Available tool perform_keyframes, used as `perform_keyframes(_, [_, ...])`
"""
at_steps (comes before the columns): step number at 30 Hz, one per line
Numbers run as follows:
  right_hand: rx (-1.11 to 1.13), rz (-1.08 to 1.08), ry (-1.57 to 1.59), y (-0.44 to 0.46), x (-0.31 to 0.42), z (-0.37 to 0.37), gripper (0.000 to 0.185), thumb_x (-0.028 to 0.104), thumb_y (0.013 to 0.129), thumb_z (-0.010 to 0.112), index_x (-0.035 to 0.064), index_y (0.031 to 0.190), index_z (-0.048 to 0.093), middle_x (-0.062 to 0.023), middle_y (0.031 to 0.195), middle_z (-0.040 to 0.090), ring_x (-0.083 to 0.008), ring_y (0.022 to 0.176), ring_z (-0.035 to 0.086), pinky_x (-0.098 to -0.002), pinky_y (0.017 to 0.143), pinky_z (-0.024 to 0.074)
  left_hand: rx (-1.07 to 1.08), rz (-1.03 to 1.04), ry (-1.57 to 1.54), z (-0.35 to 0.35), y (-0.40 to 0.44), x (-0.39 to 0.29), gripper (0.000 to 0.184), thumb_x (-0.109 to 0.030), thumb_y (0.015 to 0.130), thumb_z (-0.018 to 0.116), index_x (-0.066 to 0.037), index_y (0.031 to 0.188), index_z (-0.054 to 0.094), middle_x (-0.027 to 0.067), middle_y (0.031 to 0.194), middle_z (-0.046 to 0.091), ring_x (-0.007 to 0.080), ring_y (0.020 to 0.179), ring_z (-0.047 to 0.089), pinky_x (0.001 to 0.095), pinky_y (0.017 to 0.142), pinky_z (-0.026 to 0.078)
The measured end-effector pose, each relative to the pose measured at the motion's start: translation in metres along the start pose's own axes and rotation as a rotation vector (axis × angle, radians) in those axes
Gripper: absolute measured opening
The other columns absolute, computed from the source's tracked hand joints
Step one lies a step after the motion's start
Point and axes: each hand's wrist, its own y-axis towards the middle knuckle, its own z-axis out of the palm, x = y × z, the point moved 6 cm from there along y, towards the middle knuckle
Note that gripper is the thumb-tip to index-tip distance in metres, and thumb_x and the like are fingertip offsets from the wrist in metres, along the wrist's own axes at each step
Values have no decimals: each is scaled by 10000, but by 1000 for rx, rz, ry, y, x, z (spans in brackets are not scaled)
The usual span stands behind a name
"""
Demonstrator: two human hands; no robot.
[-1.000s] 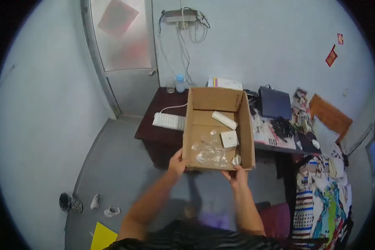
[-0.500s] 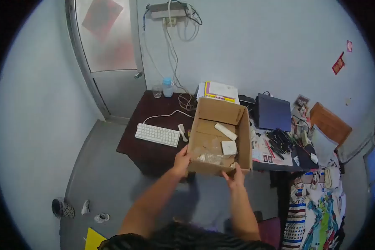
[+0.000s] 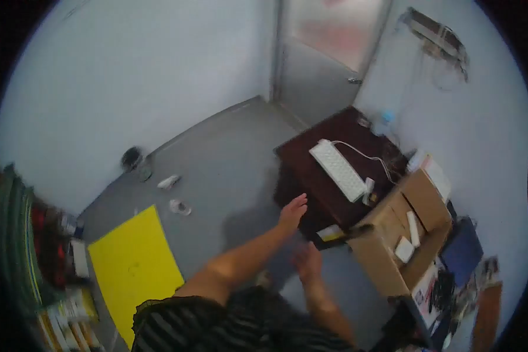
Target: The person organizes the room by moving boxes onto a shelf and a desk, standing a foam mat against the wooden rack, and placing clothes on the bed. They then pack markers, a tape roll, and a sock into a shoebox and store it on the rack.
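Observation:
My left hand (image 3: pixel 293 212) is in the air in front of the desk's near edge, fingers stretched out, holding nothing. Below it, my right hand (image 3: pixel 308 261) is blurred by motion; its fingers look apart and nothing shows in them. The open cardboard box (image 3: pixel 371 263) stands on the desk to the right of both hands, touched by neither. Inside it lie a white cylinder (image 3: pixel 413 229) and a small white box (image 3: pixel 404 250). A white keyboard (image 3: pixel 338 170) rests on the dark desk (image 3: pixel 302 148), beyond my left hand.
A yellow sheet (image 3: pixel 136 264) lies on the floor to the left, with white shoes (image 3: pixel 180 207) and a dark bin-like object (image 3: pixel 132 158) past it. Books (image 3: pixel 70 320) are at lower left. A dark blue laptop-like item (image 3: pixel 462 249) and clutter sit right of the box.
Both hands have let go of the cardboard box and moved left of it. The view has turned left, bringing the yellow sheet and the books into sight.

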Motion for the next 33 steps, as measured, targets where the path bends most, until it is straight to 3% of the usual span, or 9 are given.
perform_keyframes(4, [208,148,-384,-2,-49,82,375,321,833,532,85,1100,415,-99,1007,493,-243,877,533,-401,701,464,-271,65,95,-152,-53,-20,450,-27,857,431,-84,1297,354,107,1261,434,191,1065,499,278,891,398])
perform_keyframes(9, [566,206,-699,-8,-157,165,228,281,827,545,83,931,500,-56,775,546,-208,751,562,-366,625,472,-663,99,35,-292,-209,-66,476,17,843,372,-93,1304,331,121,1252,435,215,997,549,292,853,428])
perform_keyframes(12, [676,313,-1019,-53,-233,218,229,274,820,558,62,896,514,-56,760,556,-178,694,549,-328,599,470,-919,100,-56,-365,-318,-70,484,60,830,355,-72,1295,332,145,1220,452,218,940,573,259,779,458])
perform_keyframes(15, [792,331,-1075,-95,-327,237,187,221,803,559,45,861,533,-53,753,563,-147,627,529,-292,546,448,-1120,120,-160,-420,-441,-48,485,73,824,363,-59,1290,330,163,1197,463,224,909,583,250,741,474])
perform_keyframes(18, [1029,379,-1277,-143,-396,251,128,162,779,550,41,817,555,-39,695,556,-132,582,520,-263,511,427,-1298,225,-283,-442,-552,-22,458,55,830,380,-54,1274,347,164,1158,491,227,887,585,271,726,484])
perform_keyframes(23, [1162,547,-1414,-172,-508,242,129,149,759,557,33,813,575,-34,657,552,-127,579,525,-240,499,417,-1584,309,-369,-449,-690,17,402,24,838,407,-49,1233,396,151,1128,512,222,867,585,283,723,487])
perform_keyframes(28, [1296,463,-1575,-206,-546,266,187,147,773,564,7,897,568,-71,733,577,-151,639,567,-261,555,465,-1737,315,-468,-444,-732,38,331,-38,858,428,-50,1189,436,135,1103,531,224,866,587,306,742,482])
perform_keyframes(33, [1393,449,-1682,-201,-584,315,213,133,802,541,1,970,537,-103,776,581,-176,681,583,-288,581,482,-1776,352,-515,-464,-710,41,292,-62,867,420,-51,1155,465,127,1088,545,229,873,590,317,755,482])
